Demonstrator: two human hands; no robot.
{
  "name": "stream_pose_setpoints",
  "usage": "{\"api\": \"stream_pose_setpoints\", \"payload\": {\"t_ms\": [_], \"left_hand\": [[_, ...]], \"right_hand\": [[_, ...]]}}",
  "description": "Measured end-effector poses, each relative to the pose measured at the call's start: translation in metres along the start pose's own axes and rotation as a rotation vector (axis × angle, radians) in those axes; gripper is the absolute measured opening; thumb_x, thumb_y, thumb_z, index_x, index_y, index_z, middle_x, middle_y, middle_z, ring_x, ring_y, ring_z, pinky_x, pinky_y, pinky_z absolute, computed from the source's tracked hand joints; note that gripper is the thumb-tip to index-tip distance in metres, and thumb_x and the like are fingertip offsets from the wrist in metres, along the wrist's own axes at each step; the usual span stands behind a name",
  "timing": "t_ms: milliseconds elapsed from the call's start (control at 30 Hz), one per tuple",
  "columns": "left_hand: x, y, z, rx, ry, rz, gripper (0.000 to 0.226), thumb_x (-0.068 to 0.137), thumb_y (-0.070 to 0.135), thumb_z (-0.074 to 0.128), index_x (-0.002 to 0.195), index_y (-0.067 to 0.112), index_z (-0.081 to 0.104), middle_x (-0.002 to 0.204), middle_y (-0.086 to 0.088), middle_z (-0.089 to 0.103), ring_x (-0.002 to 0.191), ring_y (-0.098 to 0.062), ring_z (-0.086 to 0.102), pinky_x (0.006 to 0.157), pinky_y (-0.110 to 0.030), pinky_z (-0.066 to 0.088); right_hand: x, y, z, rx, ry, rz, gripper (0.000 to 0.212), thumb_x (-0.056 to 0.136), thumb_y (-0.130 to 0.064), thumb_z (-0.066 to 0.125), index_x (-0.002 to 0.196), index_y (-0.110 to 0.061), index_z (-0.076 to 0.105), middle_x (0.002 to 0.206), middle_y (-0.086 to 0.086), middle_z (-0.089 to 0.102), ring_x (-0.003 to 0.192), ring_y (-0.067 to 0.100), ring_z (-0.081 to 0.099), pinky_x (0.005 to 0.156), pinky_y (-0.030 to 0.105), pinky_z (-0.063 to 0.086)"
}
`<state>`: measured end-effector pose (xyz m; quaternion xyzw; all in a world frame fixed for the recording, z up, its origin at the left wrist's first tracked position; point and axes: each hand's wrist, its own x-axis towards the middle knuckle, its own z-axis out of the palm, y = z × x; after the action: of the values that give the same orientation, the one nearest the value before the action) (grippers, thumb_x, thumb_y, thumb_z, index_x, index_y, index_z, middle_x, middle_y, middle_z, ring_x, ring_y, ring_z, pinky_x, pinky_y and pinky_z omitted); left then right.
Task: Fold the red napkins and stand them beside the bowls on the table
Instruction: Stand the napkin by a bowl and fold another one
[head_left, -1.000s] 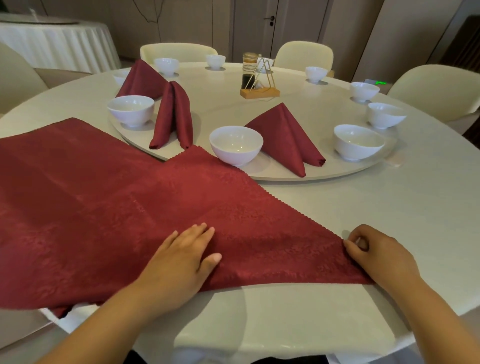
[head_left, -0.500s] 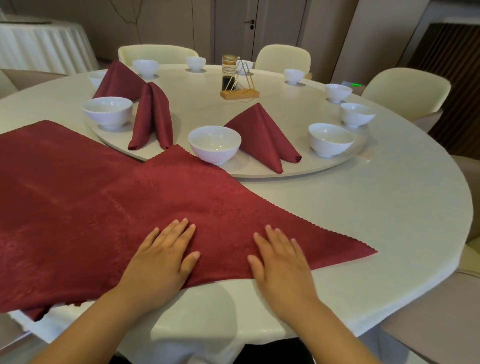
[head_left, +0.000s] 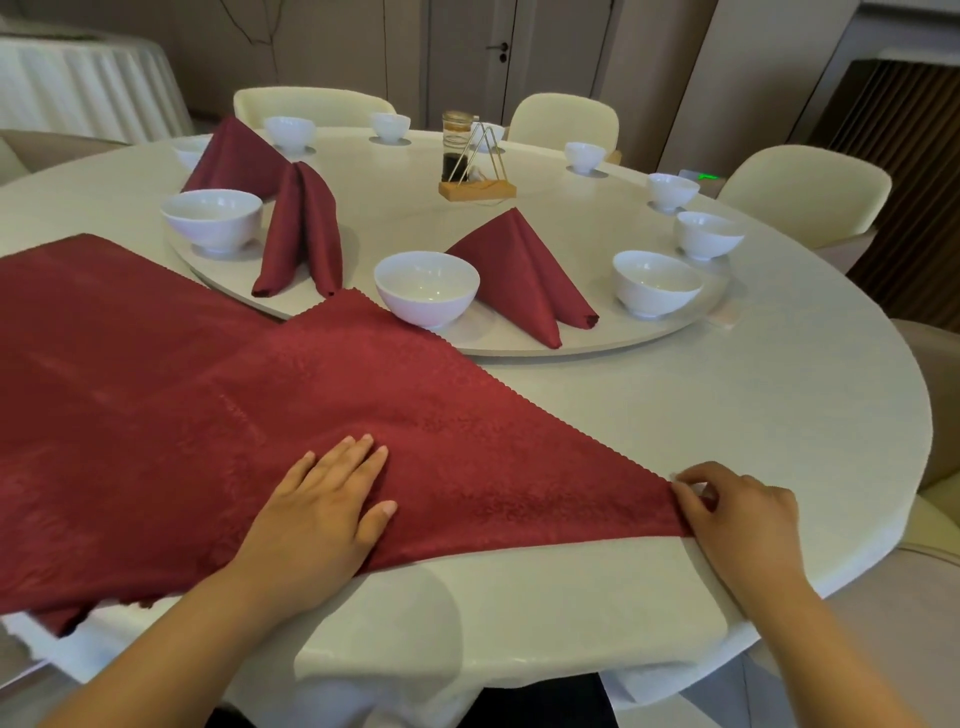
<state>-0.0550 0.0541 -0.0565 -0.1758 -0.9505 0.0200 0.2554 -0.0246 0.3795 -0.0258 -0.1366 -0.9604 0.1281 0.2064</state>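
A red napkin (head_left: 363, 415), folded into a triangle, lies flat on the white table (head_left: 727, 415) on top of other spread red napkins (head_left: 93, 338). My left hand (head_left: 322, 514) rests flat on it near its front edge. My right hand (head_left: 737, 512) pinches its right-hand corner. On the round turntable (head_left: 597, 340), three folded napkins stand: one (head_left: 519, 270) right of the nearest white bowl (head_left: 426, 288), one (head_left: 301, 228) right of the left bowl (head_left: 213, 218), one (head_left: 234, 156) behind it. Another bowl (head_left: 655, 283) stands to the right with no napkin beside it.
Several more white bowls ring the turntable's far side. A wooden condiment stand (head_left: 475, 171) with a bottle sits at its centre. Cream chairs (head_left: 800, 192) surround the table. Another clothed table (head_left: 88, 83) stands at the back left.
My right hand has slid from the napkin's front edge, where it lay flat, out to the right-hand corner and now pinches it. My left hand has stayed flat on the napkin.
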Motion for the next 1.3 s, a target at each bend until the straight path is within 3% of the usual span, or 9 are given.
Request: {"api": "stream_pose_setpoints", "payload": {"t_ms": [200, 333, 500, 667, 733, 933, 1033, 1200, 1300], "left_hand": [[0.0, 0.001, 0.001, -0.045, -0.046, -0.013, 0.053, 0.083, 0.043, 0.033, 0.101, 0.01, 0.071, 0.105, -0.007, 0.07, 0.094, -0.02, 0.068, 0.089, -0.033, 0.029], [-0.002, 0.001, -0.002, -0.128, -0.093, -0.045, 0.065, 0.097, 0.044, 0.015, 0.102, 0.01, 0.071, 0.106, -0.007, 0.069, 0.097, -0.02, 0.067, 0.09, -0.033, 0.03], [-0.003, -0.001, -0.004, -0.265, -0.071, -0.088, 0.071, 0.099, 0.044, 0.006, 0.108, 0.012, 0.068, 0.109, -0.003, 0.069, 0.103, -0.015, 0.063, 0.097, -0.031, 0.026], [0.001, -0.006, -0.01, -0.662, 0.121, -0.254, 0.044, 0.089, 0.029, 0.038, 0.107, 0.0, 0.066, 0.106, -0.015, 0.067, 0.107, -0.013, 0.044, 0.095, -0.008, 0.026], [0.003, -0.008, -0.014, -0.704, 0.152, -0.309, 0.042, 0.085, 0.026, 0.039, 0.103, 0.001, 0.068, 0.103, -0.013, 0.067, 0.105, -0.012, 0.045, 0.093, -0.003, 0.025], [-0.02, -0.038, -0.031, -0.43, 0.058, -0.234, 0.034, 0.08, 0.033, 0.044, 0.09, 0.017, 0.072, 0.098, 0.0, 0.071, 0.094, -0.018, 0.067, 0.089, -0.039, 0.039], [-0.053, -0.089, -0.046, -0.33, 0.084, -0.412, 0.039, 0.081, 0.035, 0.046, 0.093, 0.009, 0.072, 0.1, -0.007, 0.07, 0.097, -0.028, 0.066, 0.089, -0.04, 0.038], [-0.105, -0.168, -0.069, -0.667, 0.23, -1.172, 0.03, 0.094, 0.014, 0.05, 0.12, 0.004, 0.057, 0.119, -0.011, 0.055, 0.116, -0.025, 0.049, 0.085, -0.022, 0.031], [-0.127, -0.19, -0.062, -0.865, 0.092, -1.272, 0.03, 0.096, 0.022, 0.043, 0.118, 0.007, 0.057, 0.112, -0.005, 0.055, 0.107, -0.018, 0.048, 0.086, -0.024, 0.029]], "right_hand": [[0.014, -0.007, -0.002, -0.058, -0.072, 0.082, 0.014, 0.083, -0.004, 0.06, 0.093, 0.001, 0.069, 0.085, 0.021, 0.067, 0.09, 0.041, 0.053, 0.078, 0.039, 0.031], [0.01, -0.06, -0.001, 0.021, 0.074, -0.242, 0.019, 0.076, 0.002, 0.058, 0.09, 0.002, 0.069, 0.099, 0.023, 0.066, 0.095, 0.044, 0.059, 0.09, 0.047, 0.042], [0.0, -0.16, 0.023, 0.332, -0.34, -0.606, 0.044, 0.089, -0.014, 0.033, 0.128, -0.012, 0.052, 0.145, 0.003, 0.036, 0.136, 0.017, 0.029, 0.104, 0.009, 0.006], [0.005, -0.19, 0.054, 0.223, -0.568, -0.59, 0.047, 0.099, -0.032, 0.025, 0.144, -0.02, 0.023, 0.154, -0.001, 0.015, 0.141, 0.01, 0.011, 0.111, 0.019, 0.003], [0.0, -0.188, 0.062, 0.073, -0.555, -0.63, 0.079, 0.076, -0.058, -0.004, 0.146, -0.025, 0.016, 0.155, -0.004, 0.006, 0.142, 0.009, 0.003, 0.112, 0.024, -0.002], [-0.003, -0.19, 0.059, -0.013, -0.553, -0.631, 0.076, 0.073, -0.048, 0.0, 0.146, -0.029, 0.011, 0.155, -0.006, 0.0, 0.142, 0.009, -0.002, 0.112, 0.025, -0.005], [-0.003, -0.192, 0.057, -0.033, -0.544, -0.638, 0.061, 0.088, -0.048, 0.003, 0.146, -0.028, 0.01, 0.155, -0.005, 0.0, 0.142, 0.01, -0.001, 0.113, 0.025, -0.004], [-0.002, -0.194, 0.056, -0.063, -0.539, -0.643, 0.05, 0.099, -0.039, 0.021, 0.145, -0.027, 0.008, 0.155, -0.005, -0.001, 0.142, 0.01, -0.002, 0.113, 0.025, -0.002], [-0.003, -0.195, 0.056, -0.049, -0.545, -0.636, 0.049, 0.099, -0.039, 0.022, 0.145, -0.028, 0.009, 0.155, -0.006, 0.0, 0.142, 0.01, -0.001, 0.113, 0.025, -0.002]]}}
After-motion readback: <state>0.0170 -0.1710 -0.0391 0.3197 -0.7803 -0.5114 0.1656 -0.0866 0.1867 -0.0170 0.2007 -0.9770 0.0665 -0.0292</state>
